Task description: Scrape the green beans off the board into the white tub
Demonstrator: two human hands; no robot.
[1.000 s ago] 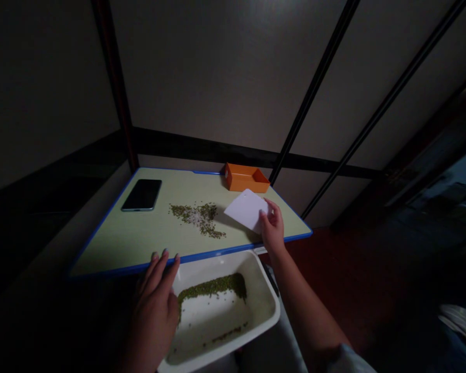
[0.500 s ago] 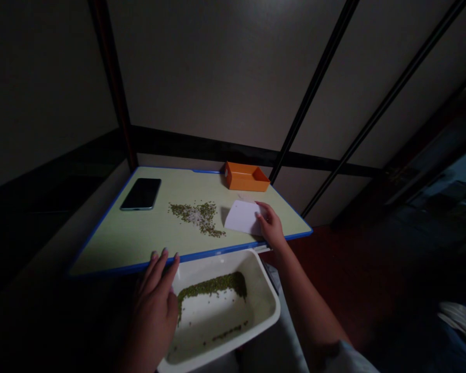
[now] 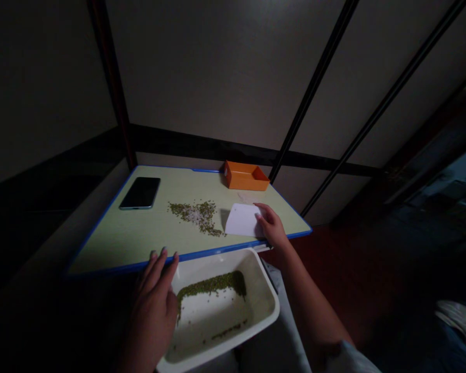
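My right hand pinches a thin white scraper, a flat plate with a small hole near one corner. It stands tilted at the table's near edge, just right of a spread pile of small green beans with whitish grains in its middle. My left hand lies over the left rim of a white plastic basin, its fingers stretched out to the table's near edge. The thumb's underside is hidden. More green beans lie in the basin, banked along its far side, with a few strays on the bottom.
The pale table has a blue edge. A smartphone lies at its left, and an orange open box sits at the back right. Faint whitish residue shows before the box. A panelled wall rises behind.
My right hand and the scraper have come slightly nearer to the table's front edge, showing more of the residue behind. My left hand, the basin and the bean pile look the same.
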